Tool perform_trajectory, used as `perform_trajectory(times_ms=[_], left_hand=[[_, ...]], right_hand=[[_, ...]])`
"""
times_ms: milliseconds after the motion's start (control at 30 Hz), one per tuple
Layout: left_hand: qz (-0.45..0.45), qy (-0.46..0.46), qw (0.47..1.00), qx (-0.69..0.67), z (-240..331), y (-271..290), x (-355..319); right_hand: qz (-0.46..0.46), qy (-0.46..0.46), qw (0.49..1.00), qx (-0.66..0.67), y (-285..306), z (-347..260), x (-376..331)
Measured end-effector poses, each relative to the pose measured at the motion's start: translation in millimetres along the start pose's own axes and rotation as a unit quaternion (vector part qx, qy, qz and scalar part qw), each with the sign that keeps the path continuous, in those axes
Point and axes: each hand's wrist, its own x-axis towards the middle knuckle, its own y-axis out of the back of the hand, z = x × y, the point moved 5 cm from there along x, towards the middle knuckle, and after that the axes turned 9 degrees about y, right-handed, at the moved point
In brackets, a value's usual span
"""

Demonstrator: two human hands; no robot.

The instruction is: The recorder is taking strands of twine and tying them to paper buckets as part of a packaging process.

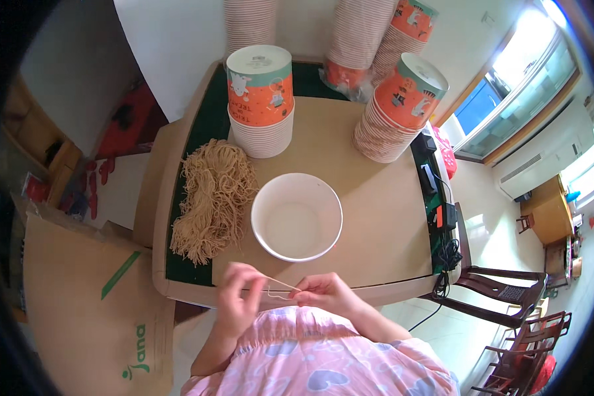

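Note:
A thin beige cord point(277, 282) is stretched between my two hands at the table's near edge, with a thin loop of it sagging below. My left hand point(236, 297), a little blurred, pinches one part of the cord. The fingertips of my right hand point(329, 294) are closed on the other part. Just beyond my hands stands a white paper bucket point(297, 218), mouth up, with nothing seen inside. To its left lies a thick bundle of beige cords point(214, 198), loose and tangled at its near end.
Upside-down stacks of orange-and-green paper buckets stand at the table's far left point(261, 99) and far right point(402, 105). Taller stacks point(356, 39) rise behind them, partly in plastic. Power adapters and cables point(447, 218) run along the right edge. A cardboard box point(92, 290) stands at left, wooden chairs point(508, 290) at right.

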Motion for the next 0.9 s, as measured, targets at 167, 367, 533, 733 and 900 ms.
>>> perform_trajectory(times_ms=[167,367,533,733,900], left_hand=[[0.096,0.004,0.995,0.041,-13,35,11],[-0.018,0.059,0.997,0.040,-20,13,6],[-0.118,0.089,0.989,0.003,-8,-25,-5],[-0.234,0.104,0.965,-0.051,9,-49,-3],[-0.265,0.057,0.963,-0.001,6,-57,-8]], right_hand=[[-0.013,0.052,0.998,-0.042,31,-35,-18],[0.062,0.291,0.945,0.137,39,-53,-23],[0.005,0.111,0.987,0.112,26,-36,-20],[-0.010,0.062,0.990,-0.124,9,-9,-10],[0.103,0.117,0.988,0.020,26,-13,-12]])
